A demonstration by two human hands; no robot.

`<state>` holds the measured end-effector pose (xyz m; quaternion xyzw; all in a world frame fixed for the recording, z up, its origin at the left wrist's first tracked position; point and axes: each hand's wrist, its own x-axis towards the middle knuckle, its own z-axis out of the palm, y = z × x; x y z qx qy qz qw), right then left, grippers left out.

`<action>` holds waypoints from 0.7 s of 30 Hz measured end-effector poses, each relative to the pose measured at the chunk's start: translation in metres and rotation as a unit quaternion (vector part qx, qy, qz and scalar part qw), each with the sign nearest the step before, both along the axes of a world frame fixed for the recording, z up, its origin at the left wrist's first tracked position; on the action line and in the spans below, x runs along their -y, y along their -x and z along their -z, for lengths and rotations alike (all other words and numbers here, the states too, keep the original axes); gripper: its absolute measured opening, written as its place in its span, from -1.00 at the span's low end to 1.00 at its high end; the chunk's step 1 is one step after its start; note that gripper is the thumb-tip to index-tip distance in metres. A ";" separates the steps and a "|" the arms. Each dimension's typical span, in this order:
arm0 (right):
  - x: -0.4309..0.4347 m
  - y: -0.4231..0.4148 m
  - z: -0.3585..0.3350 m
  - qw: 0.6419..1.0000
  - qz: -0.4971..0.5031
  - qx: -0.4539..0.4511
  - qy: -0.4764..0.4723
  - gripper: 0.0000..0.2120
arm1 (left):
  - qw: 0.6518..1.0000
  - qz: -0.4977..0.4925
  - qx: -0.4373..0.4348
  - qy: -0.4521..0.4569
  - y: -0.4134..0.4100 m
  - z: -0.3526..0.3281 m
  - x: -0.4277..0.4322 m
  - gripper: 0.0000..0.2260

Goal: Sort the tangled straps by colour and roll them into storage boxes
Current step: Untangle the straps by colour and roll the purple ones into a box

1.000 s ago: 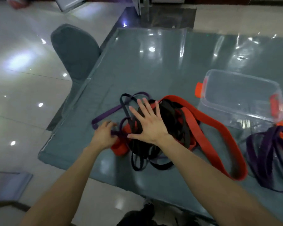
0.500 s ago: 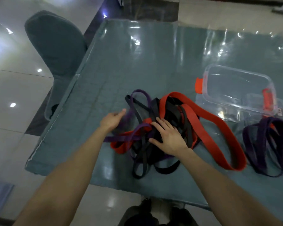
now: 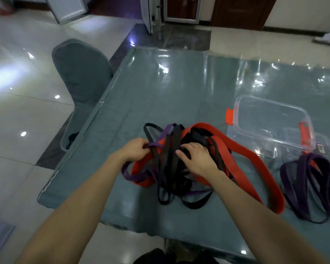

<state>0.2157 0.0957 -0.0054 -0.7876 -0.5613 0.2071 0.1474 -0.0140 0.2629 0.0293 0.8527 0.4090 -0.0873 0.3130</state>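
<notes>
Table point(image 3: 160, 96), right hand point(image 3: 197, 159) deeper among straps point(image 3: 167, 151)

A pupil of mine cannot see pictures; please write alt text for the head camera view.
Two hands work a tangled pile of black, red and purple straps on a grey table: the left hand pinches a purple strap, the right hand grips black straps. To the right sit a clear plastic storage box with orange clips and a heap of purple straps.

Looks like a home dining rm tbh: table point(image 3: 170, 96) w/ clear plastic over cloth, slipcovered chair point(image 3: 82, 73), shiny tile floor point(image 3: 17, 115), wood door point(image 3: 238, 10) at back.
</notes>
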 end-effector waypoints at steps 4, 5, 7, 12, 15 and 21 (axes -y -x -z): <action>-0.032 -0.001 -0.044 0.993 0.038 0.001 -0.113 -0.50 | 0.992 -0.031 0.100 -0.072 0.010 -0.062 -0.023 -0.90; -0.043 0.000 -0.060 0.989 0.037 -0.019 -0.139 -0.50 | 0.986 -0.037 0.136 -0.084 0.009 -0.084 -0.027 -0.91; -0.065 0.002 -0.099 0.977 0.029 -0.069 -0.200 -0.49 | 0.971 -0.043 0.209 -0.106 0.003 -0.128 -0.032 -0.90; -0.097 -0.008 -0.186 0.920 0.002 -0.121 -0.374 -0.51 | 0.934 -0.030 0.339 -0.112 -0.010 -0.215 -0.034 -0.84; -0.099 -0.013 -0.208 0.930 -0.017 -0.182 -0.318 -0.44 | 0.932 -0.041 0.340 -0.114 -0.006 -0.231 -0.035 -0.78; -0.091 0.007 -0.213 0.942 -0.022 -0.235 -0.238 -0.70 | 0.924 -0.077 0.302 -0.220 -0.003 -0.237 -0.035 -0.81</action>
